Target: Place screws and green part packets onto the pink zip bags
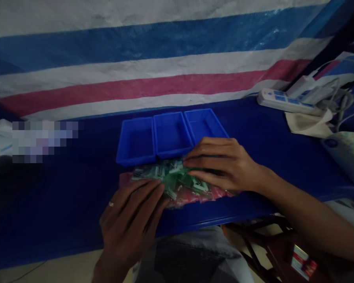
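A clear plastic bag (179, 192) with small green and silvery-white parts in it lies near the table's front edge. Pink material shows at and beneath its edges; I cannot tell whether it is part of the bag. My left hand (132, 214) rests with stretched fingers on the bag's left front side, a ring on one finger. From the right, my right hand (221, 163) reaches over the bag, its fingers extended across the top. Just behind the bag, three blue trays stand side by side: the left tray (138, 137), the middle tray (172, 133) and the right tray (205, 122), partly covered by my right hand.
The table (67, 208) has a dark blue cover. A power strip (279, 98) with plugs and cables sits at the back right, near a beige cloth or paper (305, 122). Behind hangs a striped sheet (135, 43). A red-and-white box (302, 261) lies below at right.
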`<move>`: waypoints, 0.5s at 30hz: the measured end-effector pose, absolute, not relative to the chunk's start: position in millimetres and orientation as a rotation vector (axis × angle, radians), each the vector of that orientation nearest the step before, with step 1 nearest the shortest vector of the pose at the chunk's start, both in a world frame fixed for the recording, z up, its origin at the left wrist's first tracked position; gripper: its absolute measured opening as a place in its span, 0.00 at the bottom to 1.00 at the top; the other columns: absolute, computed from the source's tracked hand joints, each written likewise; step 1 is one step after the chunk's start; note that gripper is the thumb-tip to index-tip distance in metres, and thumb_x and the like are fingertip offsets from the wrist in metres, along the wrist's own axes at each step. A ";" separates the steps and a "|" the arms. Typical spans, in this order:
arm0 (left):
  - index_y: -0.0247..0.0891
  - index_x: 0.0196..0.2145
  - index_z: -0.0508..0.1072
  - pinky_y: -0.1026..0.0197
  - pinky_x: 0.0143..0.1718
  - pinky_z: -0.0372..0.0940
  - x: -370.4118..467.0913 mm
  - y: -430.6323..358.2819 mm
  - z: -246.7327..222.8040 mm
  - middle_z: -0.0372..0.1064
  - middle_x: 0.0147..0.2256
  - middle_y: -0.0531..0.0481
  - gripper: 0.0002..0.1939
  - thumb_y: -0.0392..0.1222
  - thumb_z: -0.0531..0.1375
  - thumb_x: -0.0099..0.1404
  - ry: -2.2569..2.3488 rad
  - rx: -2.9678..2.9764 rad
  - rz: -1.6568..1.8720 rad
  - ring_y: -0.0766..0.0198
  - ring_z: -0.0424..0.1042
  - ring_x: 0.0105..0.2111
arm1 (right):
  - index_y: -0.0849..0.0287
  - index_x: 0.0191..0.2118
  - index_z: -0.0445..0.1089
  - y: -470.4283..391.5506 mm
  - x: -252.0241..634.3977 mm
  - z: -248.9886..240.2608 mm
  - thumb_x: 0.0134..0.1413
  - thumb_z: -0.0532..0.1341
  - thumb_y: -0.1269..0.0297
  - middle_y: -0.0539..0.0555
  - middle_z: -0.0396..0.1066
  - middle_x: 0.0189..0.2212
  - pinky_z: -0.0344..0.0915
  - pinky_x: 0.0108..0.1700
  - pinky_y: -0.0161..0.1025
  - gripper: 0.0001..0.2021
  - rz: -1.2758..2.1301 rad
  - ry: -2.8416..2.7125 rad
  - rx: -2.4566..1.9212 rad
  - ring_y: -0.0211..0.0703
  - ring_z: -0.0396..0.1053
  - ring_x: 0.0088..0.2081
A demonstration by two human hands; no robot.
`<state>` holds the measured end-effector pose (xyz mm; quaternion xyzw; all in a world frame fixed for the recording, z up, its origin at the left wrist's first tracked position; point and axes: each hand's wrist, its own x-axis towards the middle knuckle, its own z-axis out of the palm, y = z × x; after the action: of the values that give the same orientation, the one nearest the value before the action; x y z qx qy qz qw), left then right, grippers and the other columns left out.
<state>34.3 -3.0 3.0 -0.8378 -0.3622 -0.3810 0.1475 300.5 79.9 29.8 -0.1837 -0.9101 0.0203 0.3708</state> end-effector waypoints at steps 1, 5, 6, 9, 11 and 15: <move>0.31 0.49 0.80 0.52 0.48 0.76 33.5 -3.3 2.2 0.84 0.44 0.44 0.14 0.24 0.69 0.67 -1.035 -2.422 -1.094 0.54 0.82 0.46 | 0.60 0.46 0.81 80.3 300.4 27.5 0.72 0.64 0.62 0.59 0.83 0.45 0.79 0.45 0.47 0.09 0.053 -2.383 -0.455 0.47 0.79 0.44; 0.33 0.50 0.80 0.49 0.46 0.75 28.3 -2.3 -1.5 0.83 0.44 0.44 0.14 0.23 0.66 0.68 -1.018 -2.448 -1.058 0.52 0.82 0.46 | 0.64 0.49 0.82 76.7 297.4 21.5 0.74 0.61 0.58 0.66 0.78 0.56 0.77 0.50 0.55 0.15 -0.078 -2.497 -0.519 0.57 0.72 0.54; 0.33 0.49 0.80 0.49 0.45 0.75 27.9 -0.5 -1.6 0.83 0.44 0.44 0.14 0.22 0.65 0.69 -1.013 -2.452 -1.045 0.51 0.82 0.46 | 0.65 0.50 0.82 75.6 296.6 21.6 0.74 0.61 0.58 0.67 0.78 0.57 0.76 0.51 0.56 0.16 -0.102 -2.517 -0.554 0.58 0.71 0.55; 0.34 0.48 0.81 0.49 0.45 0.75 31.2 7.6 2.1 0.83 0.43 0.45 0.12 0.24 0.66 0.69 -1.002 -2.457 -0.996 0.52 0.81 0.45 | 0.67 0.53 0.81 76.1 295.7 26.9 0.74 0.60 0.56 0.69 0.76 0.56 0.75 0.53 0.59 0.19 -0.140 -2.566 -0.623 0.61 0.69 0.54; 0.35 0.47 0.81 0.50 0.45 0.75 35.3 8.6 6.2 0.83 0.43 0.46 0.11 0.26 0.67 0.69 -1.005 -2.440 -0.999 0.53 0.82 0.44 | 0.67 0.55 0.80 78.8 299.4 33.3 0.74 0.59 0.55 0.69 0.76 0.55 0.75 0.53 0.59 0.21 -0.157 -2.521 -0.593 0.60 0.70 0.53; 0.38 0.48 0.82 0.51 0.42 0.77 33.1 -28.9 -1.7 0.84 0.39 0.48 0.16 0.25 0.69 0.65 -1.035 -2.332 -1.112 0.54 0.82 0.40 | 0.56 0.57 0.79 64.6 322.9 31.9 0.73 0.61 0.61 0.63 0.77 0.52 0.75 0.51 0.56 0.14 -0.144 -2.252 -0.618 0.57 0.74 0.51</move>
<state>33.1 -28.9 -1.7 -0.8245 -0.3658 -0.3932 0.1784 322.9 64.6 31.9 -0.2431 -0.8862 -0.0566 0.3903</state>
